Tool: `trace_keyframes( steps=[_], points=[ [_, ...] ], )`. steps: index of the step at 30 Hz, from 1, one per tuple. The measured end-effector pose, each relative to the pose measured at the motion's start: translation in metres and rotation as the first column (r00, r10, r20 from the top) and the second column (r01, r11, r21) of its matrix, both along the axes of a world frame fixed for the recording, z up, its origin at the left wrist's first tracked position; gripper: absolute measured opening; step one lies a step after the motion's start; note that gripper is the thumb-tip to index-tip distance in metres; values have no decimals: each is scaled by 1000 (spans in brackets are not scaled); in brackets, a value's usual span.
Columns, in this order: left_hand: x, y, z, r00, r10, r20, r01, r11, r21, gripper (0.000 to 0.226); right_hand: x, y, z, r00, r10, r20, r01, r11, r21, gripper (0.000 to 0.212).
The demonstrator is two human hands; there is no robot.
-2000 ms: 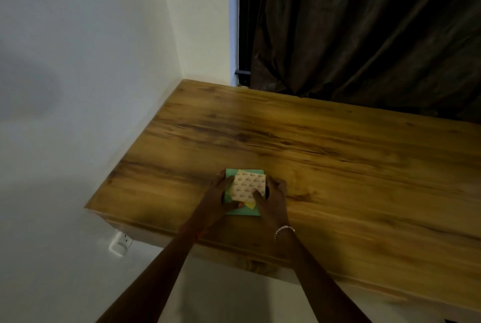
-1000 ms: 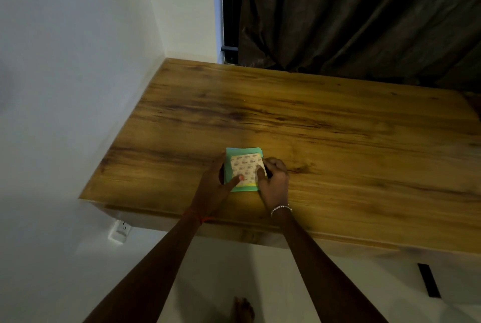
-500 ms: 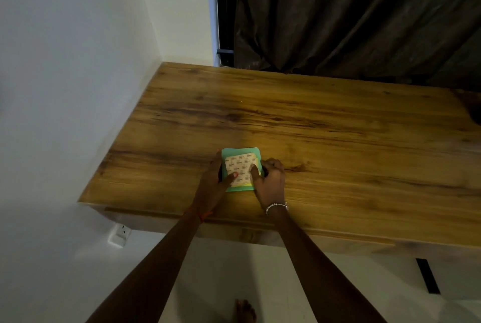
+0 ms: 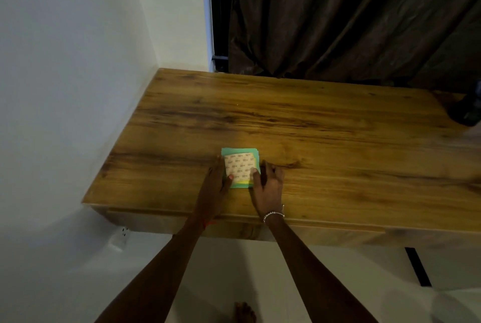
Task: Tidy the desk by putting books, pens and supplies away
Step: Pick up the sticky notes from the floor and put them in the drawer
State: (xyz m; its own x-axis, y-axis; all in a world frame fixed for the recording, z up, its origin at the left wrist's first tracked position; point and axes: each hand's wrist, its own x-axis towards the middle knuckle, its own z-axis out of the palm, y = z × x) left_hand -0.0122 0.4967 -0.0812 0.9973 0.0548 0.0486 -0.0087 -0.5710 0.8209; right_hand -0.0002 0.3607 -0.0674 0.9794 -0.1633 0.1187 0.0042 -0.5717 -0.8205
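A small stack of sticky-note pads [image 4: 240,166] lies flat on the wooden desk [image 4: 312,127], near its front edge. A patterned cream pad is on top, over a yellow one and a larger green one. My left hand [image 4: 214,184] holds the stack's left side, thumb on top. My right hand [image 4: 268,184] holds its right side, thumb on the top pad, fingers curled beside it. A bracelet is on my right wrist.
A white wall runs along the desk's left side, and a dark curtain [image 4: 351,18] hangs behind it. A dark object [image 4: 468,109] sits at the desk's far right edge. A wall socket [image 4: 121,238] is below the desk on the left.
The pads have been squared into a neater stack between my hands. The camera has shifted, so the desk's right end and the dark object came into view.
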Motion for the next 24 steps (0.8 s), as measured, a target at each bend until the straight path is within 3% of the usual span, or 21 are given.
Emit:
trace_keyframes(
  steps=[3, 7, 9, 10, 12, 13, 15, 17, 20, 22, 24],
  points=[
    [-17, -1, -8, 993, -36, 113, 14, 981, 193, 76, -17, 0, -2, 1000, 10, -8, -10, 1000, -7, 50],
    [-36, 2, -16, 980, 1, 198, -36, 984, 173, 69, -42, -2, -6, 999, -32, 23, 31, 999, 42, 53],
    [-56, 3, -16, 977, 1, 215, -19, 996, 84, 63, -61, -2, -13, 990, -126, 63, 110, 970, 216, 43],
    [-66, 3, -16, 976, -2, 218, 4, 1000, -9, 61, -72, -1, -12, 971, -235, 37, 199, 887, 417, 34],
    [-89, 9, -17, 978, 12, 209, 45, 963, -267, 54, -92, 2, -11, 908, -399, -126, 330, 499, 801, 20],
    [-100, 12, -17, 978, 66, 196, 18, 917, -397, 49, -98, 1, -11, 879, -414, -239, 376, 291, 880, 19],
    [-120, 16, -19, 966, 255, 44, -166, 742, -650, 36, -108, -1, -17, 815, -355, -458, 505, 47, 862, 21],
    [-137, 18, -31, 870, 395, -294, -454, 414, -789, 30, -117, -3, -32, 734, -278, -619, 629, -65, 775, 24],
    [-154, 30, -56, 734, 211, -646, -655, -36, -755, 38, -129, 1, -66, 680, -101, -726, 716, -126, 687, 33],
    [-161, 36, -72, 678, 41, -734, -719, -167, -674, 54, -132, 7, -81, 679, -8, -734, 729, -118, 675, 45],
    [-158, 37, -82, 634, -18, -773, -763, -181, -621, 63, -130, 12, -89, 692, 42, -720, 718, -143, 681, 64]
  ],
)
